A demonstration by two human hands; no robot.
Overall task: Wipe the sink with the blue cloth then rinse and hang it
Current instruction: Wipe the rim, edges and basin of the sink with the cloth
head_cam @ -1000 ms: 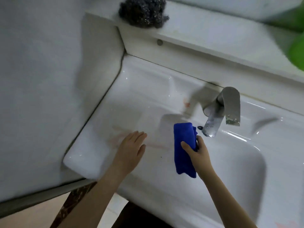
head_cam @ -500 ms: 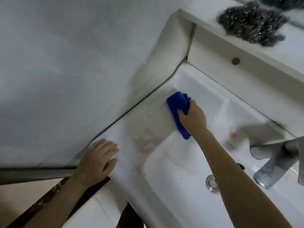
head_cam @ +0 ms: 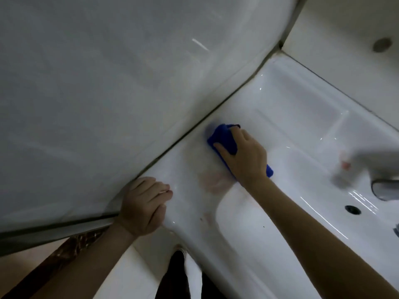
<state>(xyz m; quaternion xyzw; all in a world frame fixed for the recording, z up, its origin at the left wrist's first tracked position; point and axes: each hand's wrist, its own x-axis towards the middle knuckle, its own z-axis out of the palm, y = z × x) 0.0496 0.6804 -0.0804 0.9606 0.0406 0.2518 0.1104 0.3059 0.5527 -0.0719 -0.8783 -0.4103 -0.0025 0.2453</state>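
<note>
The blue cloth [head_cam: 222,138], folded into a pad, is pressed flat on the left ledge of the white sink [head_cam: 302,117], just beside the seam with the grey wall [head_cam: 108,83]. It is gripped by the right hand [head_cam: 245,161], with the thumb laid across it and the fingers curled over its far edge. The left hand [head_cam: 142,206] is rested on the sink's near left corner, fingers curled in, nothing held. A pinkish stain [head_cam: 212,180] is located between the cloth and the basin's rim.
</note>
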